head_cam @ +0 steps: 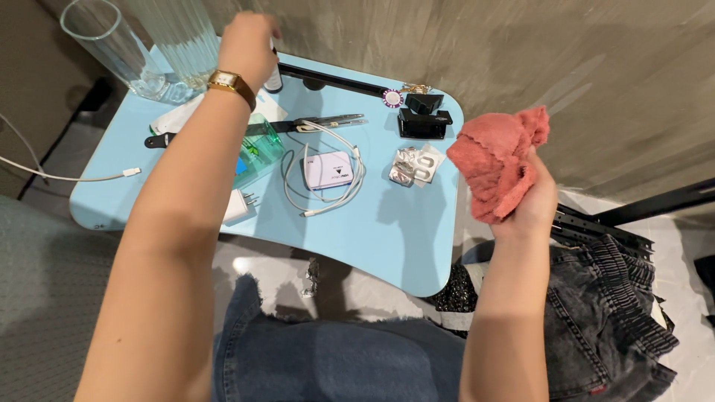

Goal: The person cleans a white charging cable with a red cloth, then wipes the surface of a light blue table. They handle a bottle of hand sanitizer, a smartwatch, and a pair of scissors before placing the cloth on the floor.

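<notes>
My right hand (pixel 532 201) is raised at the right of a light blue lap table (pixel 395 231) and grips a crumpled coral-red cloth (pixel 497 158). My left hand (pixel 246 46), with a gold watch (pixel 231 82) on the wrist, reaches to the table's far edge and closes around a small dark bottle (pixel 273 78), mostly hidden by the fingers. Right beside that hand stand two tall clear glasses (pixel 141 52).
On the table lie a white power bank (pixel 328 170) with a coiled white cable (pixel 350 186), a white charger plug (pixel 237 206), pill blister packs (pixel 412 165), a black clip (pixel 424 119), a knife-like tool (pixel 320 123) and a green-tinted case (pixel 261 152). Dark denim clothes (pixel 611 313) lie at the right.
</notes>
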